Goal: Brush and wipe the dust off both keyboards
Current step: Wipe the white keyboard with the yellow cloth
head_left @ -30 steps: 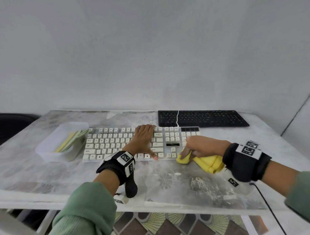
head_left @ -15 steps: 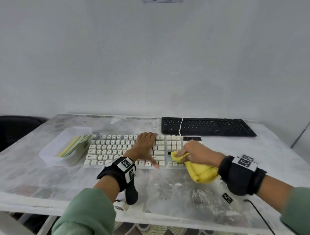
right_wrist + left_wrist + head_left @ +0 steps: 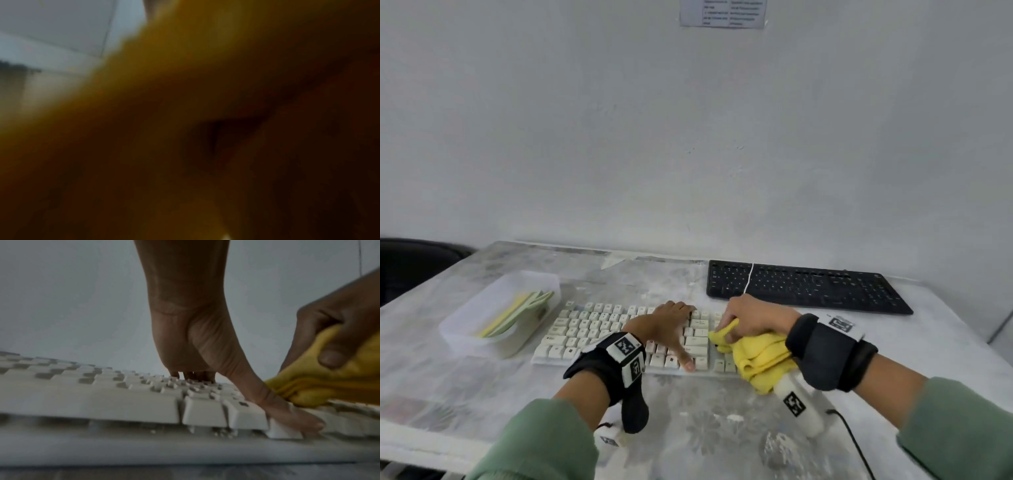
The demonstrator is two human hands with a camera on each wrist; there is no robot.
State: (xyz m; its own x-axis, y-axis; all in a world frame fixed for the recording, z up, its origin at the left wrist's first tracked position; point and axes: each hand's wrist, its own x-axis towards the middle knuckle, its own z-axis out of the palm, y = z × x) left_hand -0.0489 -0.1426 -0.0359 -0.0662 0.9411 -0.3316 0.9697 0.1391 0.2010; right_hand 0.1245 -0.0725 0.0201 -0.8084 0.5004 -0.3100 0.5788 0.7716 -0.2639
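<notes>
Marbled grey tabletop against a pale wall; since a second ago the right hand, fingers bunched round the crumpled yellow cloth, has slid leftward onto the cream-white keyboard number pad, so wiping looks underway; left hand flat, bracing the keys; flat black keyboard behind, apparently untouched; translucent plastic tray holds pale green and yellow brush-like tools
</notes>
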